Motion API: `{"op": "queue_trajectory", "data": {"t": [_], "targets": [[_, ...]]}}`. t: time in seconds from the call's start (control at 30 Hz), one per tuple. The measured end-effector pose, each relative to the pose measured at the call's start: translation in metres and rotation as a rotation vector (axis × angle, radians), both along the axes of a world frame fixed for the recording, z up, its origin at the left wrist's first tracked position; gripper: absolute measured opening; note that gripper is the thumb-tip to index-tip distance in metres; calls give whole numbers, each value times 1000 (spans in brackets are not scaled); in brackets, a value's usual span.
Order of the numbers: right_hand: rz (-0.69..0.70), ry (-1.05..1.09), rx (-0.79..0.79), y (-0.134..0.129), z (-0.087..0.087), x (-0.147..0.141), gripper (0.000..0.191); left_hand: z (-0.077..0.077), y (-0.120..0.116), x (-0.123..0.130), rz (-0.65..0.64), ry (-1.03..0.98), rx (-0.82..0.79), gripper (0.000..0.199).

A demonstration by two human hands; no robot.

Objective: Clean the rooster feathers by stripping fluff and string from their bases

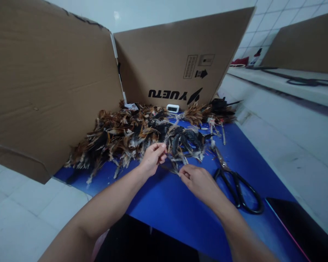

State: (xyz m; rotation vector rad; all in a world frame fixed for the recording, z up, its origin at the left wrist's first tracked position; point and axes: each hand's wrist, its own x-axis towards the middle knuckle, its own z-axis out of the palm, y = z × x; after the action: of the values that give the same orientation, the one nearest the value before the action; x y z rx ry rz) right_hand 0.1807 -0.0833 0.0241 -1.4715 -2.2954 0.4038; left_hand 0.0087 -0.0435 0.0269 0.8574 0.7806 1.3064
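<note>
My right hand (196, 179) is closed in a pinch on the end of a thin dark feather (170, 168), which points left over the blue tabletop (153, 207). Just left of it and slightly higher, my left hand (153, 158) has thumb and fingers pressed together; what they hold, if anything, is too small to make out. Beyond both hands lies a wide heap of brown, black and whitish feathers (125, 138). Large black-handled scissors (229, 174) rest right of my right hand, blades pointing away from me.
Cardboard panels (164, 62) stand upright behind and to the left of the feathers. A small white digital display (172, 108) sits at the back panel. Bundled brown feathers (194, 113) lie back right. A flat black device (300, 225) occupies the front right corner.
</note>
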Motion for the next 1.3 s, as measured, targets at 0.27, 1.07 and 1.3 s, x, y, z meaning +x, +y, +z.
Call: {"op": "queue_trajectory", "data": {"t": [0.27, 1.07, 1.3], "targets": [[-54, 207, -55, 5, 12, 16, 14, 0, 7, -7, 102, -41, 20, 28], [-296, 1254, -610, 9, 16, 8, 31, -8, -9, 12, -86, -73, -93, 35], [-222, 1157, -668, 5, 18, 3, 29, -9, -15, 15, -121, 11, -54, 31]]}}
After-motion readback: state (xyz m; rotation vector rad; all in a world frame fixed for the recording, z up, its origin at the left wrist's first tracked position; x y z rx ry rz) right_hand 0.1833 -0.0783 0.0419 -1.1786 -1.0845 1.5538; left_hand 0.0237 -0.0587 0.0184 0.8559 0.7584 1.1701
